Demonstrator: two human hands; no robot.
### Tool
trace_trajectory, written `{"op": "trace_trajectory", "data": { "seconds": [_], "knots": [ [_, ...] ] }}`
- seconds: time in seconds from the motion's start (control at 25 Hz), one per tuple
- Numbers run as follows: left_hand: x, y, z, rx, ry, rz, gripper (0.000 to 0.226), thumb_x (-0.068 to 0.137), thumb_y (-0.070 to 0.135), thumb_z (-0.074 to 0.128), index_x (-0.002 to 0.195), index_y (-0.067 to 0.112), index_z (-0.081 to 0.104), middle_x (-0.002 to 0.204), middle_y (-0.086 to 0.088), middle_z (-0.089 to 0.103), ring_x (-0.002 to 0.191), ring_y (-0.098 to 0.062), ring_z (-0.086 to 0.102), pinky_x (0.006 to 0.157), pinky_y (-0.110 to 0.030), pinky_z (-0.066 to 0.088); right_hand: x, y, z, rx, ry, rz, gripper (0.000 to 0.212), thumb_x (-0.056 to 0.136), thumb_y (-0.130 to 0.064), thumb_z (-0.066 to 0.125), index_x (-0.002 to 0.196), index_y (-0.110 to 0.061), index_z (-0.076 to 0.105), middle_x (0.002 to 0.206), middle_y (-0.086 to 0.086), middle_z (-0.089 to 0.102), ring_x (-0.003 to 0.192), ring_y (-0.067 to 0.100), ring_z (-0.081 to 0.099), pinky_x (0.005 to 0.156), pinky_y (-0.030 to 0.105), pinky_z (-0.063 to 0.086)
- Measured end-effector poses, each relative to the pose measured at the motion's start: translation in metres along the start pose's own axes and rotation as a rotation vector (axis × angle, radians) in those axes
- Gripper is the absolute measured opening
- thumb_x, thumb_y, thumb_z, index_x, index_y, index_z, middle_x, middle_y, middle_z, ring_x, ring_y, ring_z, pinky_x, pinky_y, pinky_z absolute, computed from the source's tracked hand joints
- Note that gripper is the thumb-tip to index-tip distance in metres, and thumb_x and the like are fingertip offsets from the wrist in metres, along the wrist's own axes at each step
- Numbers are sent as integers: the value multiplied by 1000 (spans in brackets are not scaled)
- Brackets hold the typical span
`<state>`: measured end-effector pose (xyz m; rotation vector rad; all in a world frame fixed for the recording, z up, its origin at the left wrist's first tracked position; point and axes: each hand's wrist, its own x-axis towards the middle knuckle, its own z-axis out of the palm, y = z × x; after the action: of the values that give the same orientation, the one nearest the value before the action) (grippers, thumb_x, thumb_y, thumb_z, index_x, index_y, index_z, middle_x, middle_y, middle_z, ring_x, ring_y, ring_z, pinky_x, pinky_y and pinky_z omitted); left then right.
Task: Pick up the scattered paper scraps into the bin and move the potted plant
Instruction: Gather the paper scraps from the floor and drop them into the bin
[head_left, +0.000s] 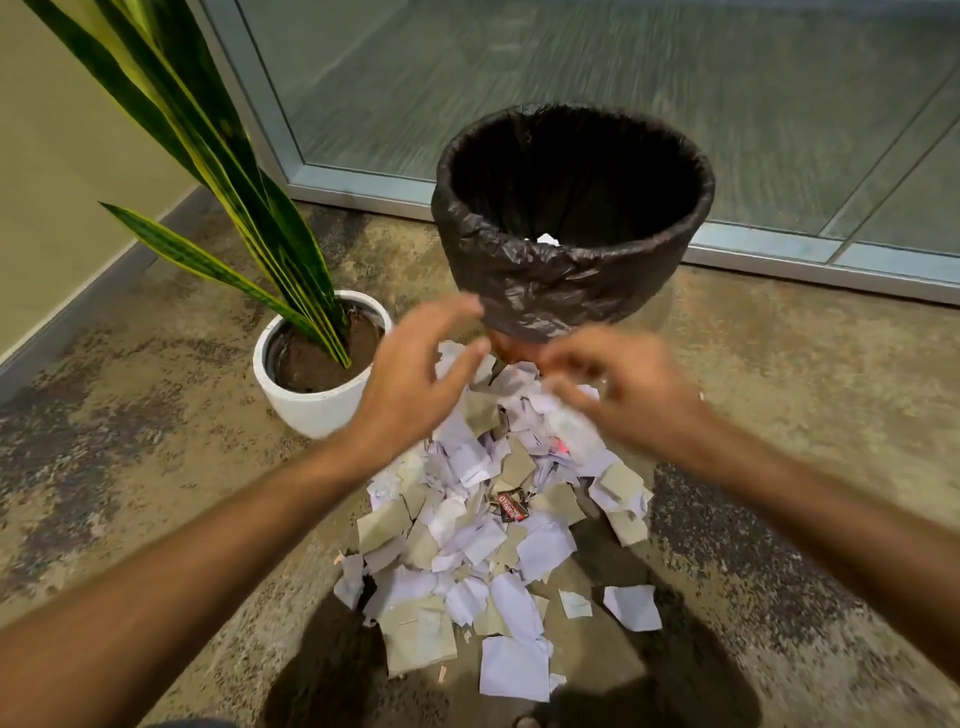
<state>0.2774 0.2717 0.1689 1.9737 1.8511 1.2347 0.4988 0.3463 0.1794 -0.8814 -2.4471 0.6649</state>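
Note:
A heap of white and grey-brown paper scraps (483, 530) lies on the floor in front of me. Behind it stands a round bin (571, 280) lined with a black bag, with one white scrap (546, 239) visible inside. A potted plant (311, 364) with long striped green leaves sits in a white pot to the bin's left. My left hand (415, 374) hovers above the heap with fingers spread, holding nothing. My right hand (623, 395) is blurred, fingers curled over white scraps at the top of the heap; whether it holds any is unclear.
A glass partition with a metal frame (779, 249) runs behind the bin. A beige wall (62, 182) with a skirting edge stands at the left. A small dark wrapper (511, 506) lies among the scraps. The floor (156, 441) is mottled concrete.

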Motion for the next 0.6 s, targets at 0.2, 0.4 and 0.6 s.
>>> {"op": "trace_trajectory", "data": {
  "seconds": [0.2,0.4,0.6],
  "knots": [
    [-131,-58,13,527,-1007,307,92,83,74,40,152,28,1,160,-1,-13,145,-21,-16,118,-56,-2,-122,9,110,-562,-783,-551,63,85,-51,63,141,-34,39,157,7,30,143,31,30,114,60,23],
    [-182,-89,31,525,-1219,381,125,65,79,59,145,33,-26,148,0,-44,134,-26,-43,97,-56,-36,-168,22,167,-450,-654,-825,19,100,-37,50,101,-43,68,127,-8,65,125,19,57,99,51,47],
    [-191,-88,56,692,-1171,372,123,72,60,70,147,30,-23,147,-7,-45,135,-41,-36,104,-69,-15,-150,42,163,-729,-677,-827,49,86,-39,65,133,-40,51,150,0,44,145,29,29,112,65,19]
  ]
}}
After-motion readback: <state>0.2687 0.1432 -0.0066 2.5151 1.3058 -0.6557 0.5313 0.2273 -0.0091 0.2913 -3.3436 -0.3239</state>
